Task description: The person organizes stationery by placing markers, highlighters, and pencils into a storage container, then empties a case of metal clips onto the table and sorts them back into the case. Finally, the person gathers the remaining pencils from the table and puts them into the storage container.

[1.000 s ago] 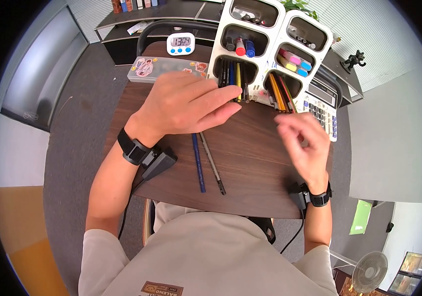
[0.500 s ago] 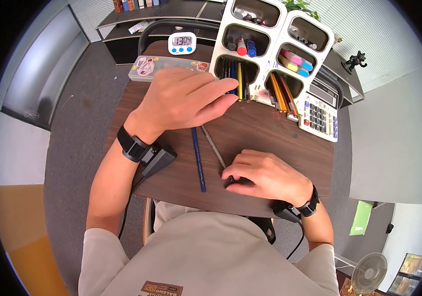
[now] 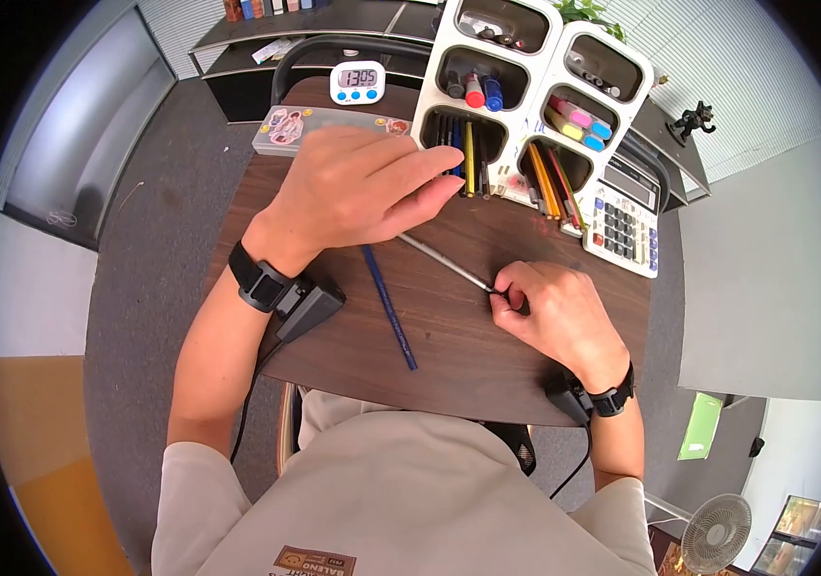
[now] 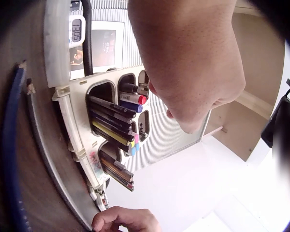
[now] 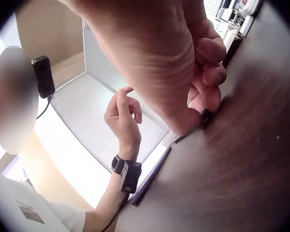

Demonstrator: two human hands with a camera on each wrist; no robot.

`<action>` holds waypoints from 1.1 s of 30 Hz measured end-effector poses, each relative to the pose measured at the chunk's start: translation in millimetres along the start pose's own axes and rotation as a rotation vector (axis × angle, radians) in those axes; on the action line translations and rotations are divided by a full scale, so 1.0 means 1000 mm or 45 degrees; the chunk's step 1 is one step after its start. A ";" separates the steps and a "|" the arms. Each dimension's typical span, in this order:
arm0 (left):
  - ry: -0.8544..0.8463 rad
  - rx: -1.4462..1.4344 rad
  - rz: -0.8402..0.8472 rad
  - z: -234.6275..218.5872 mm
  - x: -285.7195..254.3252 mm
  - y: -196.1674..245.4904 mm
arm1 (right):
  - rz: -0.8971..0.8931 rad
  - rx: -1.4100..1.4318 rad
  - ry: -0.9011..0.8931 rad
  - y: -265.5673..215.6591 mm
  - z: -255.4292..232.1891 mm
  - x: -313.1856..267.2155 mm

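Observation:
My right hand pinches the dark end of a grey pencil between thumb and fingers, low over the brown table. The pencil slants up and left, its far end under my left hand in the head view; in the left wrist view its pointed tip shows. Left of it lies a blue pencil on the tabletop. My left hand hovers in front of the white desk organizer, thumb and index finger extended and apart, nothing visible between them. Pencils, one yellow, stand in the organizer's lower left compartment.
Orange and dark pencils fill the lower right compartment; markers and highlighters sit higher. A calculator lies right of the organizer. Behind my left hand are a stickered case and a white timer.
My right hand came down from near the organizer, took the grey pencil's end and swung it right and up. The blue pencil's angle shifted slightly. My left hand stays nearly in place.

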State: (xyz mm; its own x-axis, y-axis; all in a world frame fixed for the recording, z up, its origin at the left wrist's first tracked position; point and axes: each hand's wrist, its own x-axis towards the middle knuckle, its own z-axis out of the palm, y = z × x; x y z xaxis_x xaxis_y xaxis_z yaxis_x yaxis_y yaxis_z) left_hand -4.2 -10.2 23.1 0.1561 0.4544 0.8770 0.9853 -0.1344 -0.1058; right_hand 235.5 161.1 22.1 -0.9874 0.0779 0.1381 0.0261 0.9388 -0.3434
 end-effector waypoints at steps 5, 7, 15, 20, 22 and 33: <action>0.009 0.000 -0.039 0.000 -0.003 -0.005 | 0.039 0.125 0.154 0.002 0.000 0.001; 0.003 0.019 -0.043 -0.001 -0.002 -0.007 | 0.203 0.306 0.268 -0.003 -0.003 0.002; 0.004 0.047 -0.085 -0.004 0.001 -0.007 | 0.196 0.955 0.420 0.005 -0.015 -0.012; 0.025 0.040 -0.104 -0.001 -0.003 -0.010 | 0.030 1.290 0.449 0.005 -0.020 -0.015; -0.028 0.051 -0.150 -0.001 -0.006 -0.012 | -0.213 1.396 0.506 0.005 -0.022 -0.015; -0.046 0.031 -0.278 0.005 -0.013 -0.019 | -0.419 0.923 0.551 -0.019 -0.051 -0.005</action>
State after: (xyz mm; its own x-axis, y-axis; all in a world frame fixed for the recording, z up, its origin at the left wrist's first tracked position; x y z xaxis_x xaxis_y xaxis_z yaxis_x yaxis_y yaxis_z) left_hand -24.0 -8.9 11.6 -0.0590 0.5018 0.8630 0.9973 -0.0084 0.0731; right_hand 248.1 159.7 75.8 -0.7786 0.0995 0.6196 -0.4965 0.5061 -0.7052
